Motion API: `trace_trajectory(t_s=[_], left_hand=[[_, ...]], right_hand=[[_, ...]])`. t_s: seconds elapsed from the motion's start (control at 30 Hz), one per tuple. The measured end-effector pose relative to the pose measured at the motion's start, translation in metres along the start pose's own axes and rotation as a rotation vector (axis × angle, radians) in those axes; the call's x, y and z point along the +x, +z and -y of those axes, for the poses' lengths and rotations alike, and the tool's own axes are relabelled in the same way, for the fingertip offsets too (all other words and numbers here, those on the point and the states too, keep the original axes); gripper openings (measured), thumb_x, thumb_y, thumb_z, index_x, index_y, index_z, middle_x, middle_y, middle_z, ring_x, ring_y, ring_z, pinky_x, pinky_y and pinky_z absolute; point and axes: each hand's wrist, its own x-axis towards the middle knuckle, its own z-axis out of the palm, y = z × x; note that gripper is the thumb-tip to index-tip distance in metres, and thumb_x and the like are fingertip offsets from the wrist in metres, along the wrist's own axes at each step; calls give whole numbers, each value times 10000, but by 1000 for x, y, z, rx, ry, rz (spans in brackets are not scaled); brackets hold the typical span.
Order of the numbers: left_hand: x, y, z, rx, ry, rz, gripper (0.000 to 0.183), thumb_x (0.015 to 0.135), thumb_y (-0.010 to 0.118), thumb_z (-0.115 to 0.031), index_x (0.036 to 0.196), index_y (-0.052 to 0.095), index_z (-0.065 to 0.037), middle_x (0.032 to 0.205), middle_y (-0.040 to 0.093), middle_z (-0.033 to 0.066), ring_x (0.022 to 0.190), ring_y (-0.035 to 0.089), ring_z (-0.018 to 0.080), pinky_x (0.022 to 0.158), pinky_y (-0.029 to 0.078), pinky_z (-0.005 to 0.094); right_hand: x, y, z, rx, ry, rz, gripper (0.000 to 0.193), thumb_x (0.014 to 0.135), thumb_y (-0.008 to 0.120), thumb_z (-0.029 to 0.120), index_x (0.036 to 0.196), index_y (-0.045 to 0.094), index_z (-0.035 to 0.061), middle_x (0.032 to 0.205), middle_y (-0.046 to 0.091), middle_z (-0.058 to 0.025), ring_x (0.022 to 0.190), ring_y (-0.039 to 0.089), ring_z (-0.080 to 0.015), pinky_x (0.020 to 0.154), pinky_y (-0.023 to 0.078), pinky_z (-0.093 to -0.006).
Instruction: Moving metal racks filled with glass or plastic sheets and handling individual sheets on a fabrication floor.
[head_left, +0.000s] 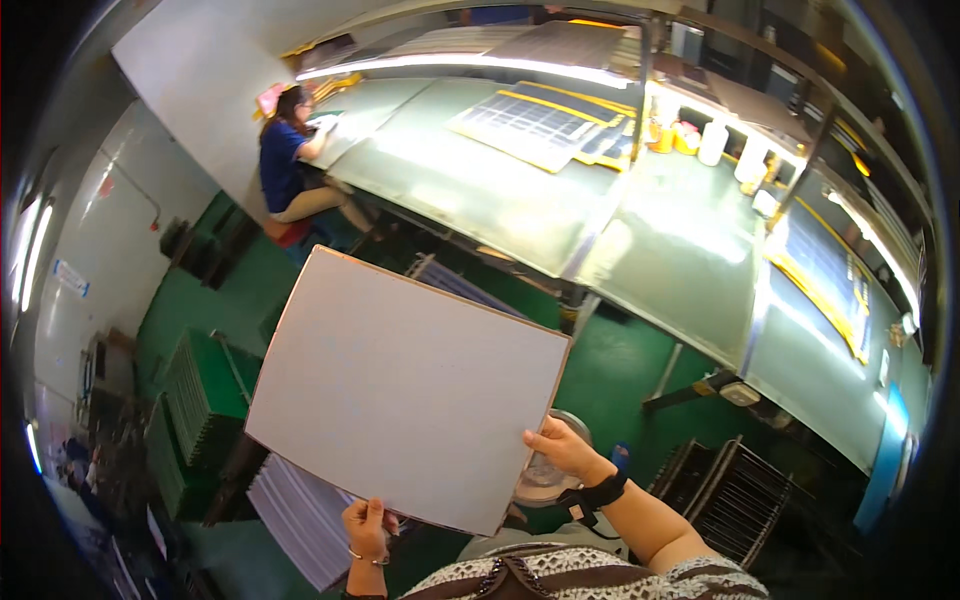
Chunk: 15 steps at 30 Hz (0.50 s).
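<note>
A large flat white panel (410, 390) with thin brownish edges is held up in front of me, tilted so its broad face shows. My left hand (368, 527) grips its lower edge near the left, thumb on the face and fingers curled behind. On the right edge, low down, my right hand (568, 449) pinches the panel the same way, with a dark band round the wrist. What lies behind the panel is largely hidden by it.
A long green-topped workbench (480, 230) runs beyond the panel. Yellow-edged screen frames (540, 125) and white bottles (713, 143) stand on it. A seated person (285, 155) works at its far left. Green stacked racks (200, 400), a pale ribbed stack (300, 520) and a dark rack (735, 505) are nearby.
</note>
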Motion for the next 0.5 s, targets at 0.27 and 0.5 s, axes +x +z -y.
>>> trace_trajectory(t_s=[0.27, 0.5], left_hand=[[26, 166, -32, -114, 89, -96, 268, 855, 459, -215, 637, 442, -59, 569, 499, 11, 490, 468, 74, 436, 367, 185], [57, 293, -114, -353, 208, -214, 187, 868, 433, -190, 737, 484, -67, 700, 477, -21, 641, 439, 72, 608, 377, 205]], right_hand=[[-33, -102, 50, 77, -82, -188, 268, 857, 459, 168, 1058, 473, -8, 1013, 517, -34, 938, 455, -105, 828, 361, -260], [-39, -137, 88, 405, -155, -307, 259, 856, 455, 150, 1071, 449, 6, 1001, 521, -46, 904, 484, -130, 809, 379, -270]])
